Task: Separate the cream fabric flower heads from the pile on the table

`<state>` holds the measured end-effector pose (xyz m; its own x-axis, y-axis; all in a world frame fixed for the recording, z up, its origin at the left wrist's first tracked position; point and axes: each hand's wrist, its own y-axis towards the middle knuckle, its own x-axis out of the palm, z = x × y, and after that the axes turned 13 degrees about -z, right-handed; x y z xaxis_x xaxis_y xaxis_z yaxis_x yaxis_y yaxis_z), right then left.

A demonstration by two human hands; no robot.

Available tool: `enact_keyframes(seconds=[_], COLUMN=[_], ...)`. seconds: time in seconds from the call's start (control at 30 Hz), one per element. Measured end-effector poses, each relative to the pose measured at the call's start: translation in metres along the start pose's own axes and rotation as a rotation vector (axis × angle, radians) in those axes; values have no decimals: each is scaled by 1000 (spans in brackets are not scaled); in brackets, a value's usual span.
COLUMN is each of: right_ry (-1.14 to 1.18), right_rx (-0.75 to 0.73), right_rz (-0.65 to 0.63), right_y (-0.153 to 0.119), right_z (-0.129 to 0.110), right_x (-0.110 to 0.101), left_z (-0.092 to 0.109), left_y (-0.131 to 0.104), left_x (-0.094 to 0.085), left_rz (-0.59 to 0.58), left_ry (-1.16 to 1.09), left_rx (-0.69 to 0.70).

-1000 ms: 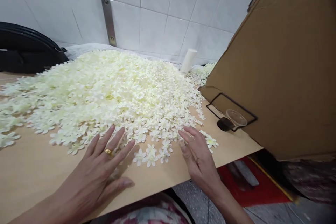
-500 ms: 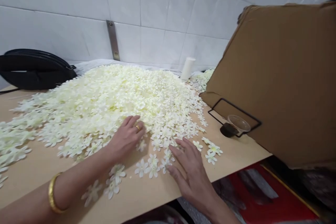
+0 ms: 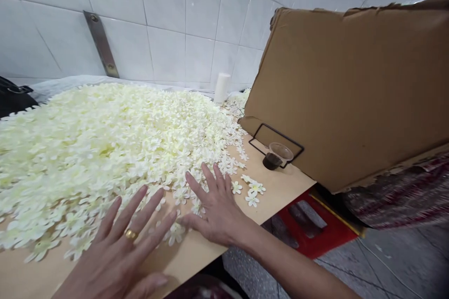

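Note:
A wide heap of white artificial flower heads (image 3: 140,126) spreads over the tan tabletop (image 3: 196,254). My left hand (image 3: 122,247), with a gold ring on one finger, is open at the near edge of the heap, fingers spread. My right hand (image 3: 215,210) is open too, palm down, its fingers over loose flowers at the heap's front right. Between the two hands lie a few flower heads (image 3: 173,233), partly covered by fingers. A small cluster of flowers (image 3: 252,189) rests apart, right of my right hand. Neither hand grips anything.
A large cardboard sheet (image 3: 343,93) leans at the right. Before it stand a black wire frame (image 3: 277,131) and a clear plastic cup (image 3: 281,151). A white cylinder (image 3: 221,88) stands behind the heap, and a black bag (image 3: 14,96) sits far left. Below is a red stool (image 3: 315,224).
The view has swung right. My left hand has drawn back from the heap toward me and spread its fingers. My right hand has moved forward onto the loose flowers.

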<state>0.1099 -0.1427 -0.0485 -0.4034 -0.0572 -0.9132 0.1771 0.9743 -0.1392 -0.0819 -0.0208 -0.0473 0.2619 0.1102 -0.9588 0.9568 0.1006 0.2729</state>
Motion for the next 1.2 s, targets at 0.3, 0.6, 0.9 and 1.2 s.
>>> enact_keyframes(seconds=[0.3, 0.6, 0.9, 1.2], right_ry=[27, -15, -139, -12], right_rx=[68, 109, 20, 94], right_rz=[66, 86, 187, 599], right_y=[62, 82, 43, -26], right_z=[11, 10, 3, 84], right_x=[-7, -26, -58, -37], left_z=[-50, -79, 25, -25], left_y=[15, 36, 26, 46], left_x=[19, 10, -23, 12], left_rz=[-76, 15, -318, -105], left_ry=[63, 107, -73, -115], left_rx=[-39, 96, 406, 187])
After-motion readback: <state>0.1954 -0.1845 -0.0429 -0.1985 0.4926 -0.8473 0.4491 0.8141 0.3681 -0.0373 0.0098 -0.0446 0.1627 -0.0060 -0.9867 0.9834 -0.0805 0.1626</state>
